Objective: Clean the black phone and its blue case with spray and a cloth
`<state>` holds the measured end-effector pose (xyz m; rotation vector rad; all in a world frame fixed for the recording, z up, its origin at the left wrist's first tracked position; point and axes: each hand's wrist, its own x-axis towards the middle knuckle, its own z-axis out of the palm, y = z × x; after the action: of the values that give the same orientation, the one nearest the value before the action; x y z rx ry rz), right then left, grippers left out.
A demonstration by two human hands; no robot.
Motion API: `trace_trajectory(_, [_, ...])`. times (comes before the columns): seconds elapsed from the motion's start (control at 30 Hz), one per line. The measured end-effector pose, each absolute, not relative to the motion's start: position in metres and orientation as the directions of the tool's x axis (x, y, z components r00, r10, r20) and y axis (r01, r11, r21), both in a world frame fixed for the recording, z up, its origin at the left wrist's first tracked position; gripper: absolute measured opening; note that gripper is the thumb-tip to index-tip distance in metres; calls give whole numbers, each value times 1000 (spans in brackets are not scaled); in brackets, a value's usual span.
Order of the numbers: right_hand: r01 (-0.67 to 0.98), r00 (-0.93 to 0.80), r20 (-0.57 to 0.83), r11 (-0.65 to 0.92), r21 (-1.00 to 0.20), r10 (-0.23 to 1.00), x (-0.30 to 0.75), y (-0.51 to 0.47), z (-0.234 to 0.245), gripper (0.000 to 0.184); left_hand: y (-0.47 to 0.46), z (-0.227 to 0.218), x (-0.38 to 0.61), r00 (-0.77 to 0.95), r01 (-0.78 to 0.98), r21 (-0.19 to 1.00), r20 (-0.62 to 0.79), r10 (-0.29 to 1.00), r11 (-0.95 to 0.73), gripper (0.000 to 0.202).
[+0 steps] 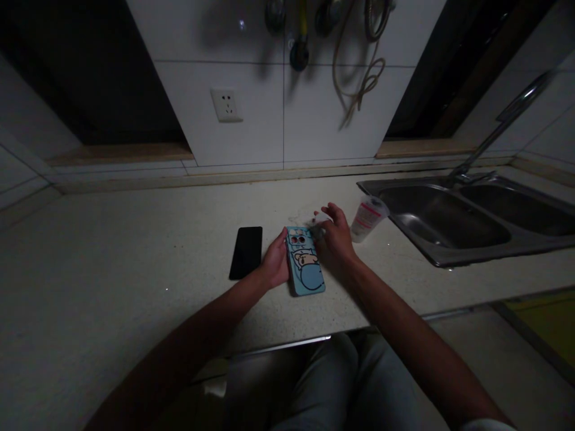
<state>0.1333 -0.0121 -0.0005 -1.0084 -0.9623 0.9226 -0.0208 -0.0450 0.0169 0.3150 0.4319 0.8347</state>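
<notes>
A light blue phone case point(309, 278) with a cartoon figure is held tilted just above or against the counter. My left hand point(275, 263) grips its left edge, thumb near the top corner. Reddish-brown shows through the round camera openings. At the case's upper right corner is my right hand point(336, 233), its fingers bent inward around a small whitish, see-through thing point(320, 219) too unclear to name. A black phone point(247, 252) lies flat, left of my left hand. Right of my right hand stands a clear plastic cup point(368, 216) with pink print.
The pale counter point(135, 257) runs along a tiled wall with a power socket point(226, 105). On the right is a double steel sink point(438, 261) with a tall faucet point(503, 123). Pipe valves point(299, 54) and a looped cord point(359, 96) hang above.
</notes>
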Motion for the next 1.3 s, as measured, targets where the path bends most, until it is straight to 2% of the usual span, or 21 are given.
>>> trace_trajectory(0.1, [-96, 96, 323, 332, -938, 941, 124, -23, -1, 54, -46, 17, -19, 587, -656, 415, -243, 772, 630, 47])
trace_trajectory(0.2, [58, -41, 448, 450, -891, 893, 122, -30, 0, 48, -46, 16, -18, 577, -654, 421, -260, 774, 629, 43])
trace_trajectory(0.3, [238, -49, 586, 579, -779, 809, 126, -33, 7, 36, -45, 15, -18, 566, -652, 430, -271, 778, 624, 40])
trace_trajectory(0.4, [334, -4, 653, 616, -713, 758, 130, -34, 14, 27, -44, 14, -18, 592, -638, 431, -254, 765, 638, 36])
trace_trajectory(0.57, [357, 3, 708, 660, -661, 706, 130, -34, 17, 23, -47, 16, -17, 607, -625, 435, -251, 754, 648, 42])
trace_trajectory(0.73, [456, 28, 718, 631, -628, 695, 132, -34, 17, 21, -50, 19, -16, 618, -597, 437, -285, 733, 673, 46])
trace_trajectory(0.8, [476, -59, 725, 657, -584, 687, 133, -35, 17, 21, -50, 20, -16, 610, -593, 440, -301, 733, 674, 45])
trace_trajectory(0.9, [458, -297, 735, 766, -451, 610, 131, -37, 15, 20, -50, 20, -17, 591, -607, 439, -307, 746, 662, 45])
trace_trajectory(0.97, [446, -383, 720, 799, -404, 578, 130, -36, 14, 21, -50, 18, -17, 583, -618, 431, -310, 751, 657, 49])
trace_trajectory(1.3, [578, -289, 681, 690, -436, 673, 133, -31, 13, 20, -49, 21, -15, 546, -657, 407, -322, 773, 634, 48])
